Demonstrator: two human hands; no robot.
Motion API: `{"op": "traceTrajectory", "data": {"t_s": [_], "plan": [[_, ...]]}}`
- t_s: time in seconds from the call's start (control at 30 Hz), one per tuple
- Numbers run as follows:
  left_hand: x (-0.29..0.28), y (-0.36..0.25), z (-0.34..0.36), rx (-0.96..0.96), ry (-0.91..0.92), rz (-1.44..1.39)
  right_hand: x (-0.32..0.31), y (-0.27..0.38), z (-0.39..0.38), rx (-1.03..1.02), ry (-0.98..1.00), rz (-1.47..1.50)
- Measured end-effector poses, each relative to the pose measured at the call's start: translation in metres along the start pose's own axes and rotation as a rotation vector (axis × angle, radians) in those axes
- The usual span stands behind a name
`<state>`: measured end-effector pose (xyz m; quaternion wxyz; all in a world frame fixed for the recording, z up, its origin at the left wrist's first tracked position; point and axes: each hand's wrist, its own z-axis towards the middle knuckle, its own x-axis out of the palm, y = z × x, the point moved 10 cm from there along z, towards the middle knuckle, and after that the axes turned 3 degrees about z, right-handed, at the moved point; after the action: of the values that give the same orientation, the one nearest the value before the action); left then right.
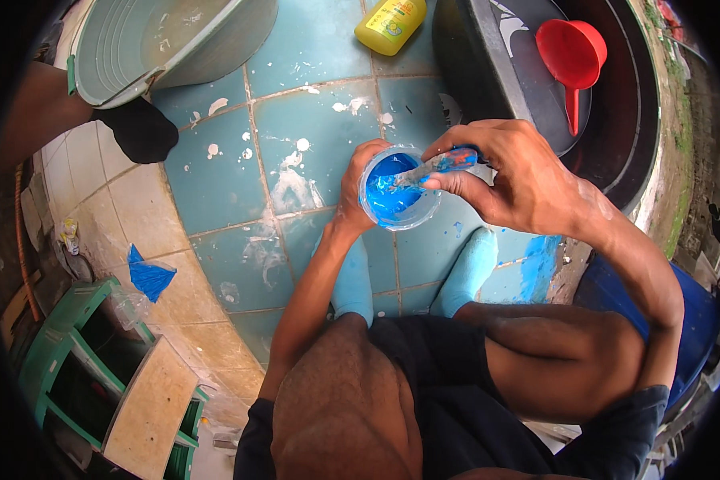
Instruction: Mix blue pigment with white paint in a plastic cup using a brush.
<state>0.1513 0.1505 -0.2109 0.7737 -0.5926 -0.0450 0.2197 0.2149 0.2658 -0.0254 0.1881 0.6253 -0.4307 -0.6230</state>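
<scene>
My left hand (pixel 362 186) is closed round the side of a clear plastic tub (pixel 426 214) with blue paint (pixel 388 200) inside. Between the thumb and fingers of my right hand (pixel 510 170) is a short paint-smeared tool (pixel 444 162), grey toward the tub and blue and orange at the grip. It slants down into the tub, and its end touches the paint. Whether it is a brush or a stick I cannot tell. The tub is held above the floor, over my feet in light blue socks (pixel 468 268).
Paint-spotted blue tiles (pixel 216 192) lie below. A grey-green basin (pixel 216 56) and a yellow bottle (pixel 390 26) are at the far side. A red dipper (pixel 572 52) sits in a black tub (pixel 496 72) at right. Another person's black-socked foot (pixel 140 132) and a green stool (pixel 76 352) are at left.
</scene>
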Motion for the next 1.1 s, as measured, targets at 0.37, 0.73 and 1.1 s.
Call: {"op": "traceTrajectory", "data": {"t_s": [0.37,0.73,1.1], "plan": [[-0.001,-0.002,-0.001,-0.017,0.020,-0.092,-0.012,-0.015,-0.034,0.320,-0.307,0.197],[0.003,0.002,-0.004,-0.070,0.017,-0.050,0.010,-0.008,-0.029,0.396,-0.054,0.071],[0.003,0.013,-0.013,-0.081,0.004,-0.076,0.059,-0.007,-0.029,0.180,0.146,-0.240]]}}
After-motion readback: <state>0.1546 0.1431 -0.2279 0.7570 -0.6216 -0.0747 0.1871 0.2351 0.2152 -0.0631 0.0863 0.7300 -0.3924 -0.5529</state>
